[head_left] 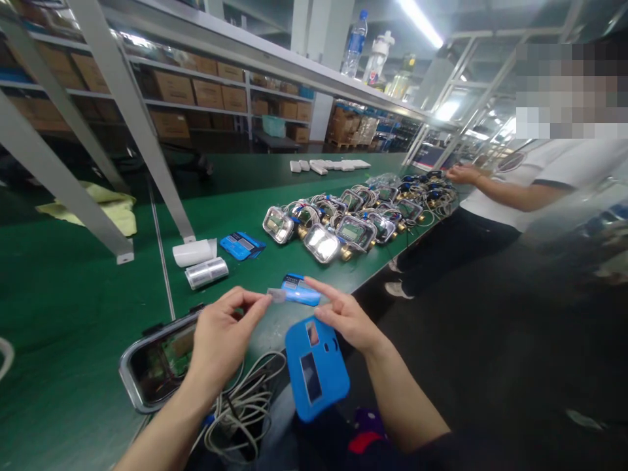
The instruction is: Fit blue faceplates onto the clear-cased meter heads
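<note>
Between thumb and forefinger, my left hand (226, 333) pinches a small translucent grey label (277, 296). My right hand (350, 320) grips the top edge of a blue face panel (304, 389) with cut-out windows, its index finger stretched out toward the label. Behind the label, a blue printed panel (301, 288) lies on the green table. Left of my left hand sits a meter (132, 366) with a clear cover and a green circuit board inside, partly hidden by my wrist. A coil of grey cable (245, 412) hangs at the table's edge below.
Several meters with cables (356, 232) crowd the table at the right. More blue panels (240, 245) lie near two label rolls (207, 272). White pieces (328, 165) line the back. A metal post (142, 124) rises at left. A co-worker (530, 176) stands at right.
</note>
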### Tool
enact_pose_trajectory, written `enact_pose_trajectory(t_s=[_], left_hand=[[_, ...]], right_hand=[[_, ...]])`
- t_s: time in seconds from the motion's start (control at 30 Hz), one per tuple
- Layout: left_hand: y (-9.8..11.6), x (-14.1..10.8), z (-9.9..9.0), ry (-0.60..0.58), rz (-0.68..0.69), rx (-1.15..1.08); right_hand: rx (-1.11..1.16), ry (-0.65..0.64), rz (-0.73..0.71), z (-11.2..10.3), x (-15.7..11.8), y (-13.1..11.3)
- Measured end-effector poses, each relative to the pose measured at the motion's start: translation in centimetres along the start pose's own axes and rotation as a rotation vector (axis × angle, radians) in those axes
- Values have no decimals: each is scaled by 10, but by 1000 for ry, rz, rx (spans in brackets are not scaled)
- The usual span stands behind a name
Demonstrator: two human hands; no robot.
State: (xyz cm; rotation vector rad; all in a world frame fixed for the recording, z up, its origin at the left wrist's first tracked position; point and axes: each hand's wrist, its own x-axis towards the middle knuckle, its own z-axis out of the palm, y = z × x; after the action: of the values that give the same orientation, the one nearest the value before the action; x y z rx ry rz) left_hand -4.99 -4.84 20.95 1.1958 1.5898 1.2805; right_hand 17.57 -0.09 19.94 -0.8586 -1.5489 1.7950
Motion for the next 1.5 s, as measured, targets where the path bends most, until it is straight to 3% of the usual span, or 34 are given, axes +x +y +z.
enact_pose_trajectory(t_s=[0.07, 0.13, 0.2, 0.33, 0.43, 0.57, 0.63, 0.7, 0.77, 0.83, 0.9, 1.03, 1.13, 1.3, 1.5], left_hand=[[2, -6, 1, 73, -29, -96], [5, -14, 7, 14, -67, -213], [8, -21, 18, -91, -99, -297], [7, -26, 35, -75, -127, -417], [5, -27, 36, -16, -103, -468], [4, -36, 28, 2, -15, -469], [2, -40, 24, -7, 27, -447], [-2, -43, 20, -40, 46, -430], [-7, -43, 16, -92, 50, -407], [-12, -42, 12, -136, 48, -352], [-15, -39, 9, -146, 53, -248], [-18, -35, 2, -64, 107, 0], [-19, -34, -1, -5, 151, 129], [-22, -34, -5, -27, 174, 133], [-25, -36, -10, -1, 201, 173]], right_hand=[[-309, 234, -176, 3, -1, -7], [-626, 430, -410, 10, -1, -10], [-853, 537, -687, 22, 0, -8], [-1027, 534, -1155, 46, 2, 3], [-1053, 402, -1252, 52, 0, 9], [-1026, 228, -1057, 45, -6, 6], [-914, 295, -946, 38, -8, 2], [-823, 505, -809, 32, -8, -3], [-733, 618, -597, 25, -6, -5], [-601, 562, -352, 20, -4, -6], [-525, 457, -199, 16, -4, -6], [-559, 344, -142, 12, -9, -6], [-374, 308, -55, 12, -9, -3], [-355, 426, -124, 12, -5, 3], [-202, 372, -33, 24, -5, -1]])
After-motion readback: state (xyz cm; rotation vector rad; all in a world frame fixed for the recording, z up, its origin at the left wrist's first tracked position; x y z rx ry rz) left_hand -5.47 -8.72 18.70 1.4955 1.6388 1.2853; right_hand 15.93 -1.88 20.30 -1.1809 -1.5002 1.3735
